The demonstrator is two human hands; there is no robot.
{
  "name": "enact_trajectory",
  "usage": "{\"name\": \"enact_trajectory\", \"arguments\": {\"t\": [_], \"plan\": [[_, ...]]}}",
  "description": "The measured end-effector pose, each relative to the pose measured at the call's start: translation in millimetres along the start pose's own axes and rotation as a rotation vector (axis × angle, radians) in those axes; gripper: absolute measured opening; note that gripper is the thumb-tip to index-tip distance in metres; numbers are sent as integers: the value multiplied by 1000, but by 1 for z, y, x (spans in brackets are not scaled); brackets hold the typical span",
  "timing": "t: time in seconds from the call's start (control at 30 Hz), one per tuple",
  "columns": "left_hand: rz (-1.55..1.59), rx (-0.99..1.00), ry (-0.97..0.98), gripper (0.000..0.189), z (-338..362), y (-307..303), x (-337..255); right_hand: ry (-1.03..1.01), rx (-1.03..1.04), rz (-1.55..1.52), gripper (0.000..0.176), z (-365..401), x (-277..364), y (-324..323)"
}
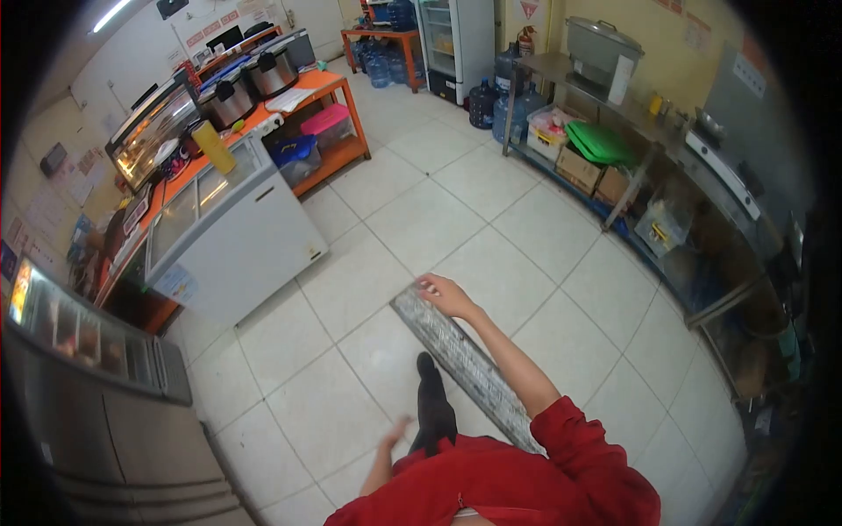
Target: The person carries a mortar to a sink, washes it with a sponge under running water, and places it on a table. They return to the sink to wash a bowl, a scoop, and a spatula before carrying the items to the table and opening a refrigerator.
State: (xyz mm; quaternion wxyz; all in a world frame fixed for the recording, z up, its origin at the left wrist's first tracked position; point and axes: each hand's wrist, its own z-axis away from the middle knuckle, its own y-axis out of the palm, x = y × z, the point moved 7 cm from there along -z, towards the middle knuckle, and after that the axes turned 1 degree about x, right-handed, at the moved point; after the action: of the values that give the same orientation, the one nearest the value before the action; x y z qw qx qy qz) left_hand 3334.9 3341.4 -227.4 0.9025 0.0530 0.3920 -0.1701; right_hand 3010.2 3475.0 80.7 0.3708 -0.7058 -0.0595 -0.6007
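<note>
My right hand (447,296) hangs out in front of my body, its fingers loosely bent and apart with nothing visible in them. In this view it overlaps the upper end of a long grey patterned strip (465,351), like a drain grate, set along the tiled floor. Lower down, my left hand (399,430) is beside my leg, fingers loosely stretched, slightly blurred and holding nothing I see. One dark shoe (427,368) is forward on the floor between the hands. Red sleeves and clothing cover my body at the bottom.
A white chest freezer (254,245) stands left, beside an orange table (338,83) with large cookers (274,72). A steel refrigerator (132,430) is at lower left. Along the right runs a metal shelf table (561,70) with boxes and a green lid (601,143). Water jugs (481,103) stand behind.
</note>
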Motion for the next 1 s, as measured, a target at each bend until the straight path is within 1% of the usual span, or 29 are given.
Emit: {"name": "enact_trajectory", "arguments": {"t": [0.03,0.07,0.1,0.17,0.2,0.23,0.27,0.3,0.33,0.4,0.43,0.47,0.5,0.53,0.57,0.6,0.63,0.67,0.7,0.73,0.77,0.8,0.83,0.87,0.9,0.93,0.97,1.0], "plan": [[-29,79,-81,67,-22,12,3,-8,-2,6,39,-36,-8,-13],[-7,86,-147,68,-46,-2,-12,-76,-58,70,38,-73,-11,-25],[43,47,-204,68,-68,-34,-29,-136,-111,122,37,-100,-16,-29],[158,-97,-260,70,-118,-123,-78,-89,-112,669,40,-135,-74,-23],[230,-191,-275,70,-136,-173,-104,54,80,726,46,-138,-108,-13],[289,-275,-268,71,-152,-219,-141,177,226,818,55,-133,-171,11],[340,-350,-254,72,-164,-260,-184,381,491,773,62,-117,-210,25],[362,-395,-243,72,-175,-294,-220,491,675,710,65,-97,-224,30],[355,-416,-238,73,-190,-320,-254,567,695,724,67,-76,-290,50],[286,-363,-216,73,-247,-372,-282,734,363,389,59,-137,-236,-16],[206,-304,-172,72,-283,-400,-304,710,369,400,59,-176,-257,-27],[217,-325,-160,72,-310,-420,-330,631,465,379,60,-207,-285,-30],[200,-279,-177,66,-339,-429,-355,551,559,358,61,-243,-310,-32],[183,-229,-200,60,-367,-437,-377,533,565,368,61,-284,-326,-42],[201,-238,-198,60,-387,-443,-403,588,564,323,59,-313,-341,-54],[153,-113,-309,57,-408,-438,-430,644,565,289,57,-343,-353,-73],[107,15,-416,55,-432,-435,-451,616,511,443,62,-393,-332,-108],[16,129,-383,57,-470,-433,-455,607,535,467,62,-438,-359,-135],[-80,233,-350,59,-521,-431,-430,476,544,288,65,-496,-383,-152],[-77,393,-181,60,-588,-423,-391,357,558,77,68,-534,-389,-155],[-128,198,-11,66,-621,-424,-436,562,677,22,69,-566,-377,-177],[-311,-67,-374,69,-618,-458,-466,772,796,-27,71,-601,-351,-211],[-275,-81,-325,72,-602,-489,-547,865,857,-76,72,-625,-354,-232],[-336,33,19,73,-641,-516,-567,955,911,-118,74,-651,-357,-250],[-301,49,108,74,-648,-548,-611,951,921,-121,74,-686,-350,-265],[-295,43,107,74,-641,-574,-656,1037,1091,-86,73,-708,-344,-283],[-43,106,-59,73,-636,-595,-690,1122,1254,-42,72,-731,-342,-304],[206,172,-213,72,-646,-616,-713,1123,1244,-25,72,-765,-343,-323]]}}
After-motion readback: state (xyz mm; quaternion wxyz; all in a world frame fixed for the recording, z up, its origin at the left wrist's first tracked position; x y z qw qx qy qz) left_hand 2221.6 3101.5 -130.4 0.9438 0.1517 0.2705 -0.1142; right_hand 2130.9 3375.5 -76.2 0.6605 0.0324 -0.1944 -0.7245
